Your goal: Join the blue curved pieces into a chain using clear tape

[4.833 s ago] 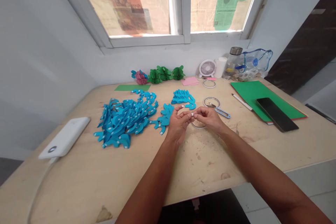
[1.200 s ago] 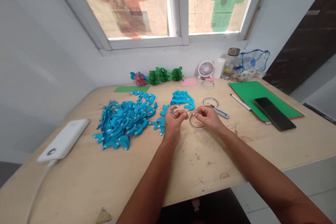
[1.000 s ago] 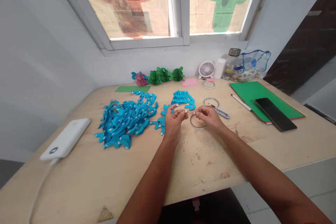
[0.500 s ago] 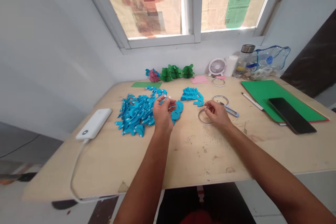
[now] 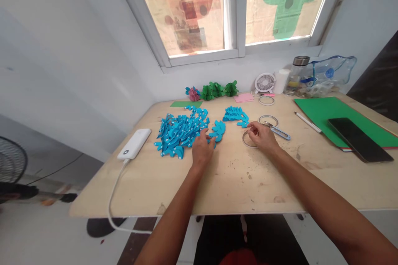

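My left hand [image 5: 202,148] is over the right edge of a heap of blue paper cutouts [image 5: 178,130], its fingers apart and touching the pieces near a smaller fanned group of blue cutouts [image 5: 218,129]. Small white patches dot many of the pieces. My right hand [image 5: 263,136] has its fingertips pinched at the upper edge of a thin ring that looks like a narrow tape roll [image 5: 244,142], which lies on the table. Just beyond the right fingers is a neat row of folded blue paper pieces [image 5: 234,114].
Beside my right hand lie a second ring [image 5: 268,116] and a light-blue craft knife [image 5: 281,133]. A pencil [image 5: 307,122], green sheets [image 5: 314,109] and a phone [image 5: 359,138] lie right; a power bank [image 5: 134,144] left. Paper figures [image 5: 217,89], a fan [image 5: 265,83] and a bottle [image 5: 297,75] stand behind.
The view has shifted left, so the table appears further right. My left hand has lowered towards the blue cutouts, and the small white bit at its fingertips no longer shows. My right hand stays by the ring.
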Action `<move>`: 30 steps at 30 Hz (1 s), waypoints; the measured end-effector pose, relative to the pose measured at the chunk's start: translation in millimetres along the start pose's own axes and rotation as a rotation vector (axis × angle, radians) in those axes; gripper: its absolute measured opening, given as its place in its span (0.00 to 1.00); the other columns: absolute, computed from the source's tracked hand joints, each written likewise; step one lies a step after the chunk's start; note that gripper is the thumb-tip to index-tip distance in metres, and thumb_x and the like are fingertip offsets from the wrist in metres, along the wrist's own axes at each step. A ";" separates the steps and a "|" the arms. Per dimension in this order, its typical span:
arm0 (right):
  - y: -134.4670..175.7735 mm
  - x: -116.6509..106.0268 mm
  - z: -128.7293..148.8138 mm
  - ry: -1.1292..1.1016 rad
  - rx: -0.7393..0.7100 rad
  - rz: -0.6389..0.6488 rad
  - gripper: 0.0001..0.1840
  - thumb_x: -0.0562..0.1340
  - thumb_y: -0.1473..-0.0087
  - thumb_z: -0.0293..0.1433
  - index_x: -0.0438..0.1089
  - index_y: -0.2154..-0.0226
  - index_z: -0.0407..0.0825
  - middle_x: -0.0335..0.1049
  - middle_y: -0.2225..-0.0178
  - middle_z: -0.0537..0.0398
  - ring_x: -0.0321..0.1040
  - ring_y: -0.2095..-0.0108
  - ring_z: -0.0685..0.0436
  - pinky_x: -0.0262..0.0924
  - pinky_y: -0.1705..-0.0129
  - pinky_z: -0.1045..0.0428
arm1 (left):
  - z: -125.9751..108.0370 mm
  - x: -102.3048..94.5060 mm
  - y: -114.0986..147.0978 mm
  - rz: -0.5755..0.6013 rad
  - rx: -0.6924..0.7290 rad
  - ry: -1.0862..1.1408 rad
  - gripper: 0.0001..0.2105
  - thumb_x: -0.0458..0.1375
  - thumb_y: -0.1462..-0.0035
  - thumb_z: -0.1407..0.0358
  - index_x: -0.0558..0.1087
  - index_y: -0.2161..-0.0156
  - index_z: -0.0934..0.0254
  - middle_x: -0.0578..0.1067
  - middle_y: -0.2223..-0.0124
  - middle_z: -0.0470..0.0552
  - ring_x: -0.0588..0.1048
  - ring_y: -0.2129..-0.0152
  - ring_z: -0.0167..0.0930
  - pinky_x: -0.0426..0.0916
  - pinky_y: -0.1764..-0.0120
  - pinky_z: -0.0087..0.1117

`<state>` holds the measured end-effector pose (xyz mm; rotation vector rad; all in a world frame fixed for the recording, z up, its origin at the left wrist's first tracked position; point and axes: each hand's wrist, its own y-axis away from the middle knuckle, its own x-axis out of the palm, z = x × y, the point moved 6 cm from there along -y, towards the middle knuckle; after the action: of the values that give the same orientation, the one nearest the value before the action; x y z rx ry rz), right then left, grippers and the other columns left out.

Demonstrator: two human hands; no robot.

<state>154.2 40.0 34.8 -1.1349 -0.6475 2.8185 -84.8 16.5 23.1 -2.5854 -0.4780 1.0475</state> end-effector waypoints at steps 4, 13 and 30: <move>-0.8 0.4 -2.5 0.023 -0.005 -0.002 0.12 0.56 0.53 0.32 0.68 0.64 0.48 0.69 0.76 0.56 0.64 0.74 0.47 0.54 0.71 0.53 | -10.2 13.1 -1.3 0.023 0.010 -0.194 0.19 0.58 0.52 0.63 0.66 0.54 0.64 0.74 0.63 0.58 0.69 0.59 0.44 0.60 0.58 0.42; 0.4 2.3 -5.0 0.011 -0.008 -0.018 0.12 0.55 0.53 0.31 0.68 0.64 0.49 0.69 0.76 0.57 0.65 0.74 0.48 0.55 0.71 0.54 | -12.4 18.2 1.6 0.049 -0.065 -0.079 0.17 0.53 0.50 0.70 0.63 0.53 0.63 0.72 0.69 0.50 0.71 0.62 0.37 0.62 0.59 0.37; -0.5 12.2 -5.0 -0.051 -0.005 0.053 0.13 0.56 0.54 0.30 0.67 0.62 0.48 0.69 0.76 0.58 0.63 0.75 0.49 0.54 0.71 0.54 | -14.6 23.6 7.4 0.084 0.013 -0.312 0.19 0.56 0.50 0.66 0.63 0.51 0.64 0.71 0.53 0.60 0.65 0.53 0.45 0.58 0.56 0.44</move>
<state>148.6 44.5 23.7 -1.1003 -0.6374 2.9009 -57.0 17.3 15.7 -2.4574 -0.4355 1.4877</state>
